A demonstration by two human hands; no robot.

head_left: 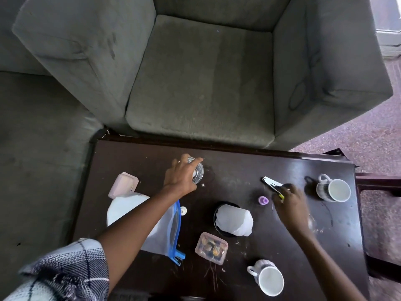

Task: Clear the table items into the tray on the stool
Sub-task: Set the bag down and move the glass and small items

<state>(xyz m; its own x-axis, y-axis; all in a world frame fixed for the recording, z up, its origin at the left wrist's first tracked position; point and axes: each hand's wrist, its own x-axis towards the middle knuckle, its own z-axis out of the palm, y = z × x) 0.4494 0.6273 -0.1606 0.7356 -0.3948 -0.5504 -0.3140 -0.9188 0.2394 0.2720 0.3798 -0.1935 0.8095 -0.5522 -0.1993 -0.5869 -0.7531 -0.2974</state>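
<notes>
On the dark wooden table [238, 170], my left hand [181, 175] wraps its fingers around a clear drinking glass [199, 173] near the far edge. My right hand [289, 199] is closed on the yellow end of a silver clip-like tool [271, 183] that lies on the table. Other items lie about: a pink case [123, 184], a clear zip bag with a blue seal [173, 227], a white plate [128, 207] under my arm, a black dish with white paper [234, 219], a small purple cap [263, 200], a lidded snack box [211, 247] and two white mugs [333, 190] [270, 279]. No tray or stool is in view.
A grey armchair [206, 72] stands right behind the table's far edge, with more grey upholstery [39, 148] to the left. A dark wooden frame [379, 183] sits at the table's right end over reddish carpet [358, 131]. A small white cap [183, 210] lies beside the bag.
</notes>
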